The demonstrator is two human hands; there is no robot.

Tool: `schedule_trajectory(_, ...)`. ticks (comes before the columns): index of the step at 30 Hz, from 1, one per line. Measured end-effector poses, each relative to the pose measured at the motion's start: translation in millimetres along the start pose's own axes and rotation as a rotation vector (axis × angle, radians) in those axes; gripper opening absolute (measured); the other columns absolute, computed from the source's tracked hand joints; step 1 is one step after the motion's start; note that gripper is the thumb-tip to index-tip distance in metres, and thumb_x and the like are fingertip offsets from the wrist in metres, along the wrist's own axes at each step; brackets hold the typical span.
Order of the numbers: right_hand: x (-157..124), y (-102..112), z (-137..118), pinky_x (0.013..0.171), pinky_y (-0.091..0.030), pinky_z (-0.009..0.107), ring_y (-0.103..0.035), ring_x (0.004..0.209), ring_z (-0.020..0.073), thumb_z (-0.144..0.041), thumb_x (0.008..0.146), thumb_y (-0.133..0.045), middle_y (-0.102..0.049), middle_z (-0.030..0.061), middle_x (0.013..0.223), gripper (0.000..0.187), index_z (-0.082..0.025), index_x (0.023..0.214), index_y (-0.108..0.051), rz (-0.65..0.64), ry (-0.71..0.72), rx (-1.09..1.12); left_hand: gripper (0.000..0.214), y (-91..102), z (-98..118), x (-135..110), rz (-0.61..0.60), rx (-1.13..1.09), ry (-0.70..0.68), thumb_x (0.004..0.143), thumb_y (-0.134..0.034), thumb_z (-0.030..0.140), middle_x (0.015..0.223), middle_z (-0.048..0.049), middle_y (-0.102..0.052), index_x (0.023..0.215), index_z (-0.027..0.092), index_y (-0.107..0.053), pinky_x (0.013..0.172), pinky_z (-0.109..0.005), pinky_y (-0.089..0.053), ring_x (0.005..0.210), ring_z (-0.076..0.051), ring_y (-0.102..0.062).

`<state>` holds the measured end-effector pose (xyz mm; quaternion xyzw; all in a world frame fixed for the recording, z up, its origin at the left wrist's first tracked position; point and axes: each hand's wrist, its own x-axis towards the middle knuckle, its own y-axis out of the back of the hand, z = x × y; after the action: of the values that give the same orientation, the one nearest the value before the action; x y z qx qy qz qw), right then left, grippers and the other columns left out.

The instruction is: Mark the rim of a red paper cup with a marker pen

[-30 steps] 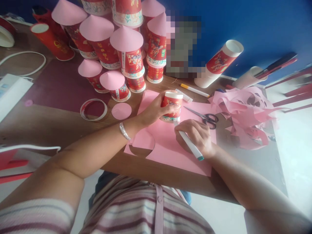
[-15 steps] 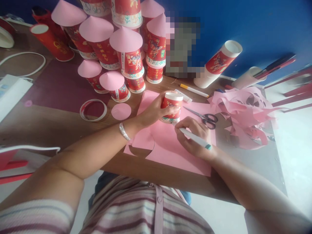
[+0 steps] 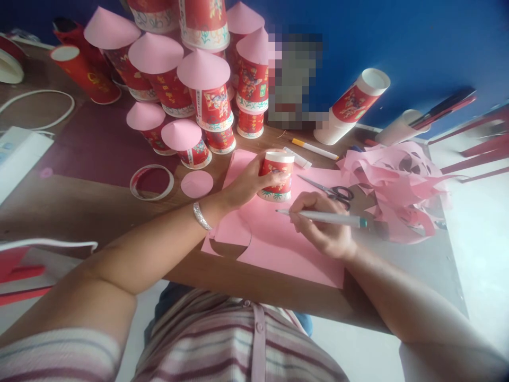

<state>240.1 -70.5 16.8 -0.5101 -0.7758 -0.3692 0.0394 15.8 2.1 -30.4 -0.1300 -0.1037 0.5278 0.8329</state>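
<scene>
My left hand (image 3: 248, 183) is wrapped round a red paper cup (image 3: 276, 175) with a white rim and green plant-like drawings along its white bottom band. Pinched in my right hand (image 3: 320, 225) is a white marker (image 3: 330, 216) with a green end; its tip points left, just below the cup and apart from it. Both hands are over pink paper sheets (image 3: 286, 249), one with a rounded cutout at its front edge. Black-handled scissors (image 3: 340, 196) lie on the paper behind my right hand.
Red cups with pink cone tops (image 3: 204, 71) stand stacked at the back. A tape roll (image 3: 151, 182) and a pink paper disc (image 3: 196, 184) lie left. Pink paper scraps (image 3: 401, 180) pile up right, near a yellow-capped marker (image 3: 314, 149) and a leaning cup stack (image 3: 358, 101).
The marker tip has come away from the cup's bottom band, and the marker now lies more level in my right hand. My left hand still holds the cup.
</scene>
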Motion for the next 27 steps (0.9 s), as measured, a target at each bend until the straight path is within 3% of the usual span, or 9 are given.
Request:
schedule_trajectory(2,-4,0,5,0.056,-0.055,0.025,-0.068,0.058,0.0125,-0.013,0.112,-0.066,-0.074,-0.0049,0.077,0.015,-0.025,0.114,-0.075,0.015,0.108,-0.136,0.056,-1.6,4,0,-0.014,-0.026,0.005,0.087,-0.101,0.056,0.114,-0.0061,-0.076,0.120,0.022,-0.071,0.097,-0.041,-0.059,0.105,-0.024,-0.072)
schedule_trajectory(4,-8,-2,14,0.058,-0.057,0.027,-0.067,0.058,0.0140,-0.007,0.111,-0.063,-0.073,-0.0048,0.078,0.029,-0.028,0.127,-0.076,0.110,0.299,-0.286,0.051,-2.6,7,-1,-0.022,-0.046,0.002,0.089,-0.099,0.056,0.105,-0.0039,-0.072,0.113,0.021,-0.070,0.093,-0.040,-0.058,0.097,-0.022,-0.069)
schedule_trajectory(6,-10,-5,23,0.058,-0.058,0.029,-0.069,0.060,0.0165,-0.006,0.110,-0.062,-0.074,-0.0044,0.080,0.040,-0.030,0.138,-0.076,0.126,0.441,-0.367,0.048,-3.0,8,-1,-0.015,-0.080,-0.021,0.090,-0.097,0.057,0.096,-0.0018,-0.067,0.106,0.022,-0.069,0.088,-0.038,-0.056,0.090,-0.020,-0.065)
schedule_trajectory(12,-5,-13,37,0.060,-0.057,0.028,-0.073,0.065,0.0167,-0.015,0.113,-0.075,-0.079,-0.0018,0.089,0.021,-0.029,0.129,-0.071,0.279,0.344,-0.517,0.053,-0.7,9,-2,0.014,-0.190,0.008,0.087,-0.099,0.055,0.102,-0.0031,-0.074,0.120,0.024,-0.072,0.090,-0.040,-0.061,0.095,-0.022,-0.073)
schedule_trajectory(17,0,-14,42,0.058,-0.051,0.027,-0.069,0.060,0.0152,-0.018,0.114,-0.079,-0.075,-0.0043,0.081,0.014,-0.029,0.116,-0.071,0.299,0.343,-0.558,0.049,3.1,8,-1,0.004,-0.228,0.046,0.090,-0.092,0.054,0.113,-0.0086,-0.082,0.121,0.022,-0.074,0.102,-0.047,-0.064,0.110,-0.030,-0.080)
schedule_trajectory(24,2,-15,46,0.056,-0.048,0.028,-0.065,0.057,0.0138,-0.017,0.117,-0.074,-0.073,-0.0057,0.077,0.011,-0.029,0.115,-0.073,0.330,0.360,-0.557,0.047,1.6,10,-2,-0.052,-0.184,0.033,0.093,-0.093,0.054,0.115,-0.0101,-0.085,0.123,0.021,-0.078,0.097,-0.045,-0.064,0.108,-0.030,-0.081)
schedule_trajectory(27,1,-11,48,0.057,-0.048,0.027,-0.064,0.057,0.0129,-0.017,0.116,-0.075,-0.072,-0.0057,0.075,0.011,-0.027,0.112,-0.076,0.300,0.375,-0.574,0.052,-0.6,9,-3,-0.117,-0.167,0.010,0.098,-0.090,0.062,0.122,-0.0128,-0.087,0.126,0.020,-0.080,0.099,-0.045,-0.065,0.114,-0.031,-0.082)
